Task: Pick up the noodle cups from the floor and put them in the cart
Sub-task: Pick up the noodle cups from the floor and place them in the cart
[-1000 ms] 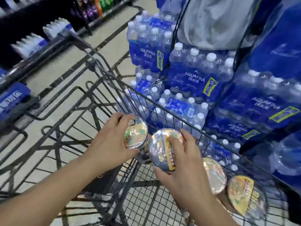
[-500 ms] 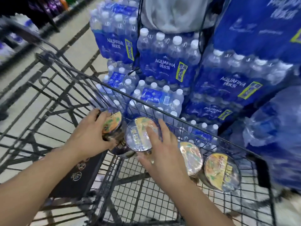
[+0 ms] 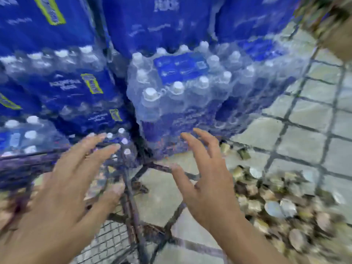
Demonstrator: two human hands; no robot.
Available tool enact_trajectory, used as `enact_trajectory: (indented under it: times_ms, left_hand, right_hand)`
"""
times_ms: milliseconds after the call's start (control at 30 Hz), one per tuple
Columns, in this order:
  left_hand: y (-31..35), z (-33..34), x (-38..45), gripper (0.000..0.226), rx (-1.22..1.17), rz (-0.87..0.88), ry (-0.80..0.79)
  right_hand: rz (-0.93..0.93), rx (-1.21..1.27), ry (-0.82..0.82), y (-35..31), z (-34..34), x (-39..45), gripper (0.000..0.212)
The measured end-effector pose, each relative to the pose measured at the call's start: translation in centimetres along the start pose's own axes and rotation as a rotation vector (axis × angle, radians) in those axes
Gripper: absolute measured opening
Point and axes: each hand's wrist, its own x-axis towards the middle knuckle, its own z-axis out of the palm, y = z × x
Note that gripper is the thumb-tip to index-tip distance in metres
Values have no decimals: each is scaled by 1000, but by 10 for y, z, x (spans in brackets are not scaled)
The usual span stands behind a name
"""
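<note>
Right hand (image 3: 207,189) left of noodle cups (image 3: 282,206)

Bright, even light — heavy motion blur, edges smeared.

left grip (image 3: 76,180) empty, right grip (image 3: 207,180) fingers spread

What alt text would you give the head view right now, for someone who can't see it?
Both hands, left and right, are open and empty, fingers spread, above the cart corner. A blurred pile of noodle cups lies on the tiled floor at right, with shrink-wrapped water packs stacked behind.
</note>
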Motion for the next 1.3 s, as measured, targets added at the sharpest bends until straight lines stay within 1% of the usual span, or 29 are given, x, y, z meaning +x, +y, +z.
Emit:
enact_trajectory:
  times_ms: [33,100,200,267,400,533,633,733,833,933,1033,1133,1233,1267,1300]
  left_hand:
    - [31,19,13,68,-5,54,-48]
    - [102,72,33,71,17,130,-212]
    - [194,167,51,74,48,233,-293]
    - [249,226,57,75,91,285,-366]
    - [335,332,59,76,137,319,-488]
    - [395,407,61,78,161,358,-571]
    - [425,456,72,73,165,391,-621]
    - [447,505,86,73,161,402,-660]
    - [463,559,105,76,156,402,-726]
    - [468,621,124,80,217,386,-804]
    - [466,690,139,83,275,381,-853]
    - [464,763,152,86,362,423,-898]
    - [462,840,158,90,452,467,-910]
    - [461,867,155,93,469,474,-928]
    - [462,890,154,96,476,469,-938]
  right_hand:
    - [65,-24,28,37,-27,-11,58]
    - [179,-86,54,110,-78,-40,59]
    - [346,-171,71,208,-155,-99,62]
    - [434,-203,45,263,-202,-138,64]
    - [568,-278,-14,352,-274,-195,70]
    - [703,-267,-20,419,-308,-233,70]
    - [798,-246,-51,468,-315,-253,68]
    - [922,-257,-120,519,-317,-275,74]
    - [1038,-261,-140,573,-314,-297,76]
    - [1229,-159,-134,640,-295,-322,75]
    - [1495,109,7,703,-267,-348,76]
    - [1693,299,152,749,-235,-372,82]
    - [1811,439,191,789,-206,-395,88]
    - [1854,507,230,801,-198,-407,92]
    - [1865,547,283,813,-190,-413,101]
